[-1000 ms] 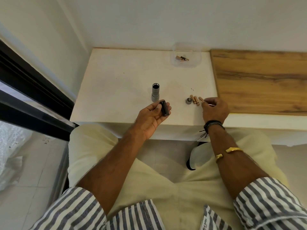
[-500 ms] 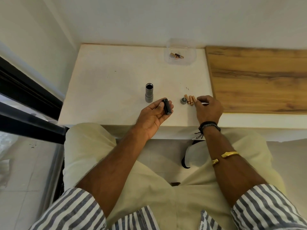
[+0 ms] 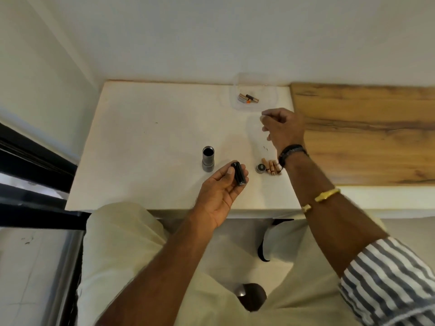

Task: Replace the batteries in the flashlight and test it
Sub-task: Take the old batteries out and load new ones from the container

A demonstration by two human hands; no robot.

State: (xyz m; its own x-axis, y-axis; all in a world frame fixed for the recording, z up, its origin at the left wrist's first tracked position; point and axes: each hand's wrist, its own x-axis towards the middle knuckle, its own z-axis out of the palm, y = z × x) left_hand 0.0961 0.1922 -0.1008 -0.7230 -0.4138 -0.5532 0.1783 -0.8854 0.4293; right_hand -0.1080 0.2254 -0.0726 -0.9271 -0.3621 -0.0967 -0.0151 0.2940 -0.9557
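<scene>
1. I sit at a white desk (image 3: 146, 137) set against a pale wall; a wooden board (image 3: 362, 132) lies on its right part; my knees in light trousers are below the edge.

2. The flashlight body (image 3: 208, 159) stands upright on the desk, open end up, empty as far as I can see; its small round cap (image 3: 260, 168) lies just beside three copper-coloured batteries (image 3: 271, 167), which I judge are the old ones.

3. My left hand (image 3: 223, 191) is palm up, fingers closed around the black battery holder (image 3: 239, 176); the holder is tilted and looks empty, but I cannot tell for sure.

4. My right hand (image 3: 282, 127) is in the air, near the clear plastic container (image 3: 255, 95) at the back of the desk; the fingers are curled loosely together; whether something small is pinched between them, I cannot tell.

5. In the container lie some other batteries (image 3: 248, 98), probably the fresh ones.

6. So the step in hand, I think, is fetching new batteries; the next move calls for taking one from the container and pressing it into the holder with the correct polarity.
</scene>
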